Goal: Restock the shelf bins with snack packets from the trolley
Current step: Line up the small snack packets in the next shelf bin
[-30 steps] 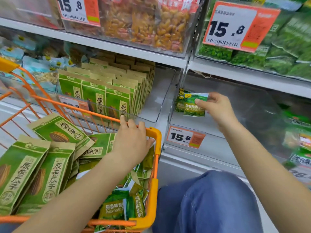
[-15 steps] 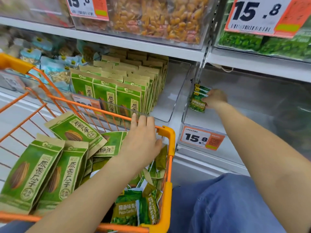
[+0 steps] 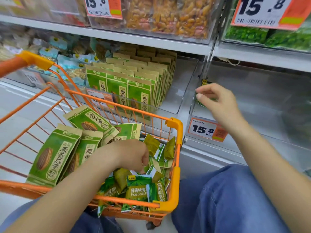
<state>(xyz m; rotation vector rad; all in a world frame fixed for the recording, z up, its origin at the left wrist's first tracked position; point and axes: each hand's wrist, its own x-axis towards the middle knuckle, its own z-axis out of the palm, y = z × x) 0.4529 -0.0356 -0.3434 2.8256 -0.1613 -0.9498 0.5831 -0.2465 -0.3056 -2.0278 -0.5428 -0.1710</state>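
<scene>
Snack packets (image 3: 139, 190), small glossy green pillows lettered "Peas Garlic", were heaped in the near corner of the orange wire trolley (image 3: 175, 182). The left hand (image 3: 129, 153) was sunk among them, fingers curled down; whether a packet was pinched could not be told. Flat kraft-and-green seed pouches (image 3: 53, 155) were piled alongside. Beyond, the right hand (image 3: 217, 101) was held loosely spread and unladen over a clear plastic shelf bin (image 3: 269, 105) tagged "15.8", a few green packets (image 3: 200, 102) stacked at its left wall.

Head camera looks down, close—over trolley (image 3: 175, 125) toward shelf bins (image 3: 185, 91).
</scene>
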